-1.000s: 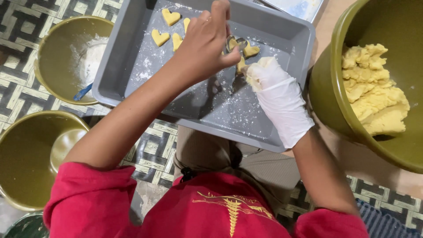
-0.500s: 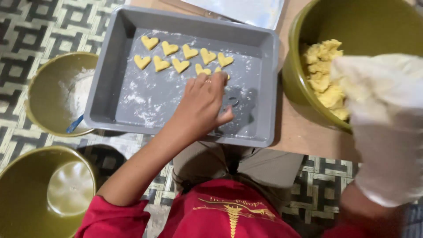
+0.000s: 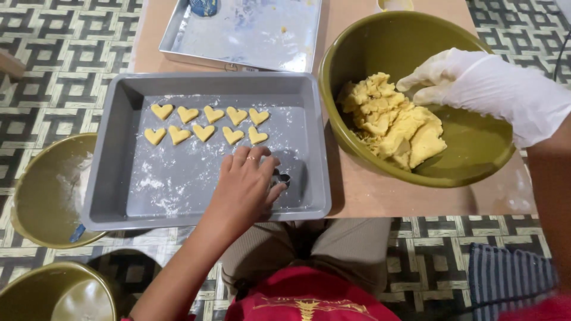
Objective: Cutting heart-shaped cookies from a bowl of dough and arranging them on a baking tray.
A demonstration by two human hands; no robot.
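The small metal cookie cutter (image 3: 281, 178) is sitting on the floured bottom of the grey rectangular baking tray (image 3: 113, 148), near its front right corner, and the bare left hand (image 3: 244, 190) is lying over it, fingers curled down so that only the cutter's right edge is peeking out. The grip looks closed loosely on the cutter, though the palm is hiding how the fingertips are actually sitting. Just beyond the knuckles, ten yellow heart-shaped dough pieces (image 3: 205, 123) are lying in two tidy rows, apart from one another.

To the right, the white-gloved right hand (image 3: 476, 80) is hovering open over the lumpy yellow dough (image 3: 395, 122) inside the large olive-green bowl (image 3: 416, 172), fingers spread and holding nothing, tips close to the crumbly heap.

From where I am standing, doing this well would mean keeping the cutter flat and steady, well clear of the finished hearts, and pinching off a modest, even lump from the bowl.

Tray and bowl are both resting on the tan worktop (image 3: 380, 196). Behind them a shiny flat metal tray (image 3: 250, 35) is lying, and on the patterned floor at the left an olive bowl dusted with white flour (image 3: 50, 190) is standing beside the tray.
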